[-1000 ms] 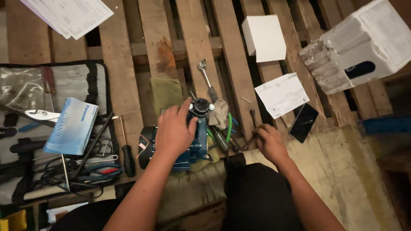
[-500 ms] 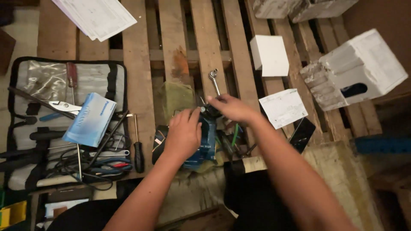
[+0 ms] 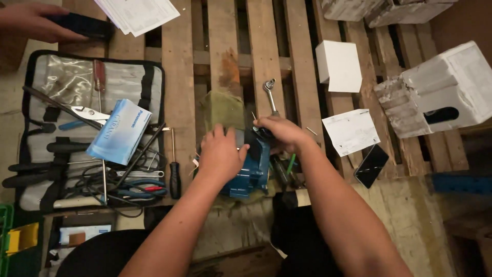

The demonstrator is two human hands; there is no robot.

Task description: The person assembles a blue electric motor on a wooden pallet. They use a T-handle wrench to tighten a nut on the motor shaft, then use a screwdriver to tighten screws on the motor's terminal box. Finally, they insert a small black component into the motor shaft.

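Blue power tool [image 3: 251, 172] lies on the wooden pallet [image 3: 179, 102], left hand [image 3: 221, 154] flat on its body, right hand [image 3: 281, 134] closed on its top end. Ratchet wrench [image 3: 269, 95] just behind; open tool roll [image 3: 82, 133] left, phone [image 3: 371, 165] and white box [image 3: 338, 65] right.

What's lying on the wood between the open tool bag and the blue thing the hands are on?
In the head view, a black-handled screwdriver lies on the pallet between the tool bag and the blue power tool.

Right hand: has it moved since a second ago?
Yes. The right hand has moved left, away from the dark phone, onto the top of the blue device, below the ratchet wrench.
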